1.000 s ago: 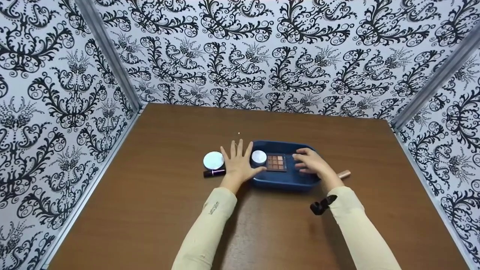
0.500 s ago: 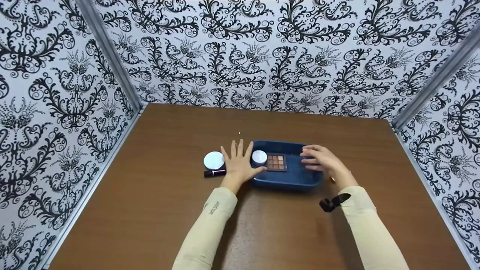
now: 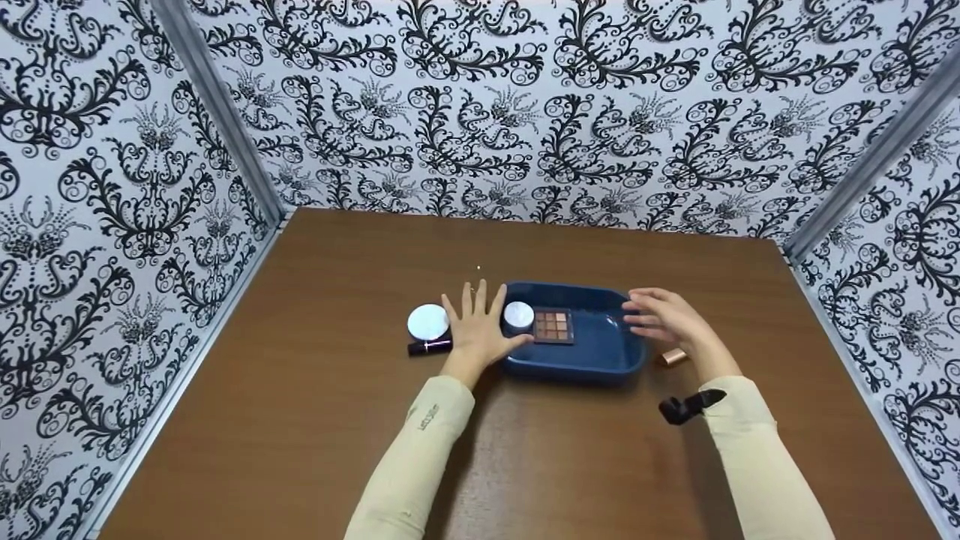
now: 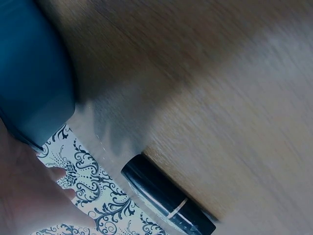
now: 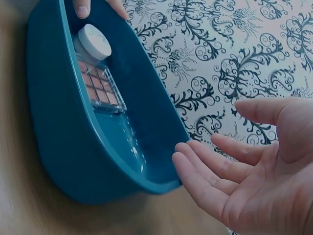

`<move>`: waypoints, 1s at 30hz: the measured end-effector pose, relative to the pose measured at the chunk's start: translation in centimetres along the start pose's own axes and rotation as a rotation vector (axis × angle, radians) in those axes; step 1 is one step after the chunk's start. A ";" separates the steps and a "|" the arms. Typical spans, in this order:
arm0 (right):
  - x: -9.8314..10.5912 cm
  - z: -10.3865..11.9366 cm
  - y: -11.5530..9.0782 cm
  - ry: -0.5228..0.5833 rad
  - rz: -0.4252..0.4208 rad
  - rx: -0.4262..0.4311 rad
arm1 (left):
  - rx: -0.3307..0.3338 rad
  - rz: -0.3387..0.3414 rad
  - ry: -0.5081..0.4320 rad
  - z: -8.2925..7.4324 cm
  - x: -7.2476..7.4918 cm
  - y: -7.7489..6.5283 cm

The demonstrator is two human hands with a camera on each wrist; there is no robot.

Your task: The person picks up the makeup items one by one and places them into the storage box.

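Between my left fingers (image 3: 480,298), spread wide at one end, and my right fingers (image 5: 220,166), loosely bent by the other, sits a glossy blue tray (image 3: 600,352) with rounded corners; inside, nearer the left ones, are a white-lidded jar (image 3: 519,315) and a brown-toned palette (image 3: 553,325).

Table (image 3: 315,420): its brown top showed wood grain and, in front of the tray, a soft pale sheen.
Blue tray (image 3: 570,369): it sat upright on the wood, its long side running left to right.
White disc (image 3: 427,322): it lay left of the tray, apart from it.
Black tube (image 3: 428,347): it lay on its side, just in front of the disc.
Copper tube (image 3: 673,357): it lay just beside the tray's right end.
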State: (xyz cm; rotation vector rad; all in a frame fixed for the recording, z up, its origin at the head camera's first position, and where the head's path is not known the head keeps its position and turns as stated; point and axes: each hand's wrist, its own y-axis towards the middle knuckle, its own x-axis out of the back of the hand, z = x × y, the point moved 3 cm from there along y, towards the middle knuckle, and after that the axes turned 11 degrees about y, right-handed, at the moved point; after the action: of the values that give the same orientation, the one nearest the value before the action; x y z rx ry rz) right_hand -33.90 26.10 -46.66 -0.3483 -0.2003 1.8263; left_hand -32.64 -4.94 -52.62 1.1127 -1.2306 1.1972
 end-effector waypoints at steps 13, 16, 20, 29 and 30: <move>2.4 -0.3 -1.0 -0.045 -0.075 0.015 | 0.000 -0.001 0.001 0.0 0.2 -0.2; 3.0 -0.7 -1.1 -0.080 -0.100 0.030 | -0.002 -0.013 -0.006 0.0 0.2 -0.3; 3.8 -1.3 -1.3 -0.183 -0.169 0.052 | 0.000 -0.024 0.000 0.0 0.4 -0.5; 5.6 -2.4 -1.8 -0.621 -0.333 0.181 | 0.001 -0.031 0.003 0.1 0.4 -0.5; 5.7 -2.6 -1.8 -0.658 -0.341 0.198 | 0.001 -0.026 0.006 0.1 0.3 -0.4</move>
State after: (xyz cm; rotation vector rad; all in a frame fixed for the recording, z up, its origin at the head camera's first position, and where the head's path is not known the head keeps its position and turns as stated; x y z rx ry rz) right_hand -32.79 32.02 -49.27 0.4176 -0.4954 1.5477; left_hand -32.26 -5.06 -52.32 1.1218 -1.2071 1.1807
